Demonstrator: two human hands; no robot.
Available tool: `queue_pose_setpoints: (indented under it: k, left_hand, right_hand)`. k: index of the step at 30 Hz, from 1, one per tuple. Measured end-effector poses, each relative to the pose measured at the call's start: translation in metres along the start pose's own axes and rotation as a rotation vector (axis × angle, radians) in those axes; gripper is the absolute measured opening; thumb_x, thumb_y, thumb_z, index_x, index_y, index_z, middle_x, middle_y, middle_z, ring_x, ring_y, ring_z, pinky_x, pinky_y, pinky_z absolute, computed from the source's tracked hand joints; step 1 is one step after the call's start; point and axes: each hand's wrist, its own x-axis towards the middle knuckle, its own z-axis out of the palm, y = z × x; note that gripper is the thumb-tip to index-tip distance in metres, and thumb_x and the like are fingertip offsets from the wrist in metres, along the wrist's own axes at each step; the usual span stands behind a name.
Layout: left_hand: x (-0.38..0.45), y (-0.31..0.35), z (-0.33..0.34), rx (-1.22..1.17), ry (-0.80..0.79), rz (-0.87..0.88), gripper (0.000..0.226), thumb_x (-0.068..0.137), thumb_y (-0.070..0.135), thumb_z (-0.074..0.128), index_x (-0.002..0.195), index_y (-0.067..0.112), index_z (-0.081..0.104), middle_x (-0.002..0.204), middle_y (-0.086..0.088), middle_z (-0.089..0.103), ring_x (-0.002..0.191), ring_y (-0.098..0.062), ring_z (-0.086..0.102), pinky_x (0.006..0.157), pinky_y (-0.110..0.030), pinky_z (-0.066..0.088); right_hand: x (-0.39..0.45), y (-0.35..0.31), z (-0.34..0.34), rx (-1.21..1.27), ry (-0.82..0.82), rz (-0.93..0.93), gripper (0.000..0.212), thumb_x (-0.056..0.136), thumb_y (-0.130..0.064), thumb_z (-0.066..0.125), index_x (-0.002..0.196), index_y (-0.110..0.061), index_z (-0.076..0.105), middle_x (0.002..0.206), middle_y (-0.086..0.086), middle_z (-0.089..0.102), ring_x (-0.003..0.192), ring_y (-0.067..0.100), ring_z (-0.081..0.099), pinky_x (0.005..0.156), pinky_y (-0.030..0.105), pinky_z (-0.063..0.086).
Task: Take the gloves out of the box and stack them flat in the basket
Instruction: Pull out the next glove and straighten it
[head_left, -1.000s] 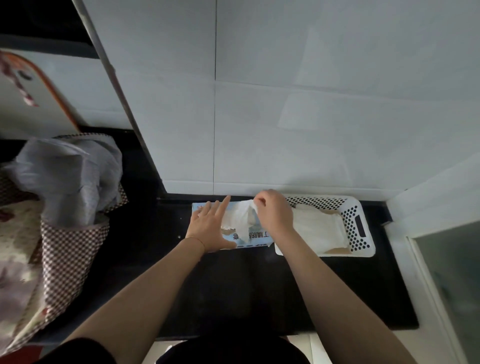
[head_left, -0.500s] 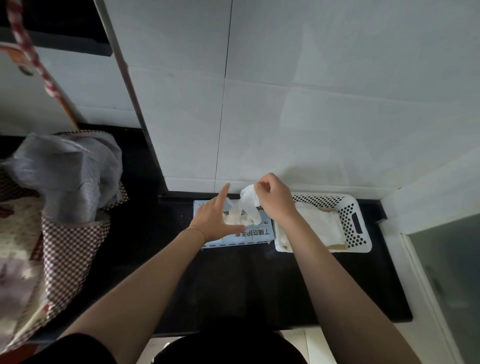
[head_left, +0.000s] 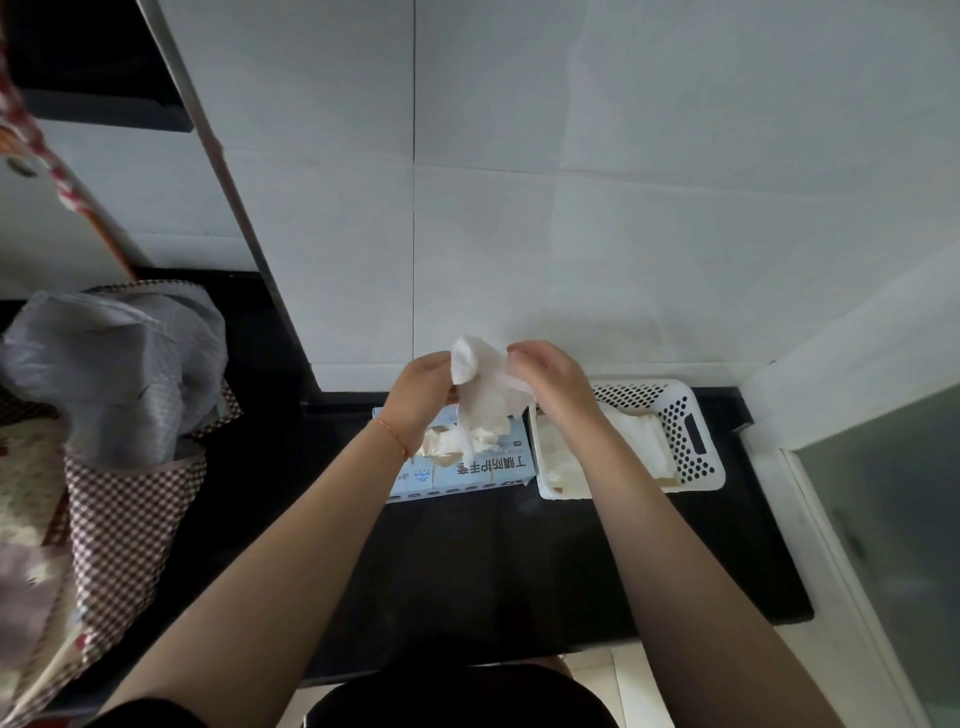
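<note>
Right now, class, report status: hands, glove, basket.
Both hands, left and right, grip one glove above box. Basket holds stacked gloves. Nothing blocking.

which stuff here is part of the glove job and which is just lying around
Part of the job:
- glove, held up by the left hand and right hand
- glove box, more gloves poking out
- white basket, gloves already stacked inside

Just lying about:
- grey plastic bag
- checked fabric holder under it
- black counter
</note>
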Motion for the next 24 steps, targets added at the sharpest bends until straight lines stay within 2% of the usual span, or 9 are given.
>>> queue_pose_setpoints:
  k: [3, 6, 9, 11, 14, 16, 19, 22, 24]
  left_hand:
    - [0.001, 0.01, 0.0, -0.09, -0.037, -0.015, 0.022, 0.087, 0.025, 0.054, 0.09, 0.01, 0.07, 0.093, -0.008, 0.07, 0.088, -0.022, 0.064, 0.086, -0.037, 0.053]
    - [0.002, 0.012, 0.003, -0.015, 0.034, -0.059, 0.02, 0.085, 0.027, 0.055, 0.086, 0.013, 0.069, 0.093, -0.008, 0.071, 0.09, -0.027, 0.066, 0.085, -0.043, 0.054]
    - [0.006, 0.007, -0.001, 0.119, 0.15, -0.119, 0.023, 0.095, 0.008, 0.047, 0.086, 0.015, 0.067, 0.085, -0.005, 0.064, 0.08, -0.025, 0.059, 0.071, -0.032, 0.049]
    - [0.005, 0.004, -0.003, 0.172, 0.141, -0.13, 0.034, 0.087, -0.002, 0.042, 0.103, 0.012, 0.068, 0.087, -0.005, 0.061, 0.079, -0.022, 0.053, 0.071, -0.032, 0.048]
    - [0.0, 0.006, -0.002, 0.103, 0.072, -0.068, 0.05, 0.084, -0.006, 0.042, 0.126, 0.014, 0.06, 0.108, -0.004, 0.063, 0.081, -0.013, 0.057, 0.071, -0.014, 0.05]
    - [-0.005, 0.013, 0.002, 0.133, -0.012, 0.049, 0.049, 0.085, 0.003, 0.052, 0.129, 0.023, 0.058, 0.122, 0.004, 0.059, 0.1, -0.005, 0.057, 0.071, -0.008, 0.046]
    - [-0.008, 0.022, 0.011, 0.294, -0.126, 0.153, 0.042, 0.083, 0.013, 0.07, 0.12, 0.032, 0.064, 0.124, 0.013, 0.059, 0.116, -0.005, 0.052, 0.086, -0.016, 0.044]
    - [-0.006, 0.028, 0.016, 0.394, -0.11, 0.184, 0.019, 0.08, 0.016, 0.077, 0.096, 0.021, 0.069, 0.099, 0.005, 0.068, 0.087, -0.011, 0.06, 0.076, -0.019, 0.047]
    - [-0.006, 0.032, 0.019, 0.379, -0.114, 0.209, 0.014, 0.08, 0.014, 0.077, 0.079, 0.014, 0.063, 0.077, 0.005, 0.062, 0.068, -0.01, 0.055, 0.071, -0.026, 0.047]
  right_hand:
    - [-0.005, 0.004, -0.004, -0.02, -0.15, 0.019, 0.038, 0.083, -0.05, 0.068, 0.114, -0.029, 0.067, 0.106, -0.012, 0.071, 0.099, 0.006, 0.066, 0.088, 0.03, 0.051]
    - [-0.007, 0.009, -0.01, -0.046, -0.103, 0.008, 0.023, 0.084, -0.035, 0.073, 0.099, -0.017, 0.072, 0.082, -0.003, 0.068, 0.078, 0.014, 0.065, 0.076, 0.032, 0.049]
    - [-0.006, 0.01, -0.015, 0.008, 0.003, 0.035, 0.014, 0.082, -0.026, 0.07, 0.088, -0.014, 0.071, 0.077, 0.005, 0.064, 0.072, 0.016, 0.059, 0.07, 0.034, 0.048]
    - [-0.005, 0.007, -0.019, 0.01, 0.067, 0.044, 0.004, 0.087, -0.021, 0.067, 0.087, -0.019, 0.071, 0.083, 0.004, 0.07, 0.074, 0.015, 0.063, 0.066, 0.03, 0.051]
    - [-0.006, 0.001, -0.022, -0.026, 0.08, 0.005, 0.011, 0.091, -0.021, 0.064, 0.085, -0.017, 0.071, 0.078, -0.002, 0.066, 0.071, 0.011, 0.059, 0.065, 0.026, 0.047]
    - [-0.009, -0.005, -0.022, -0.06, 0.033, -0.01, 0.015, 0.091, -0.025, 0.063, 0.082, -0.016, 0.071, 0.074, -0.003, 0.062, 0.069, 0.011, 0.055, 0.065, 0.027, 0.043]
    - [-0.012, -0.014, -0.021, -0.083, -0.018, -0.018, 0.016, 0.087, -0.025, 0.061, 0.077, -0.013, 0.066, 0.07, -0.002, 0.054, 0.067, 0.013, 0.05, 0.065, 0.03, 0.037]
    - [-0.014, -0.024, -0.023, -0.099, 0.003, -0.043, 0.014, 0.085, -0.015, 0.055, 0.074, -0.01, 0.061, 0.068, -0.001, 0.049, 0.065, 0.013, 0.045, 0.063, 0.03, 0.033]
    - [-0.015, -0.029, -0.024, -0.116, 0.04, -0.057, 0.014, 0.086, -0.012, 0.051, 0.077, -0.004, 0.059, 0.067, -0.001, 0.047, 0.063, 0.014, 0.042, 0.061, 0.029, 0.032]
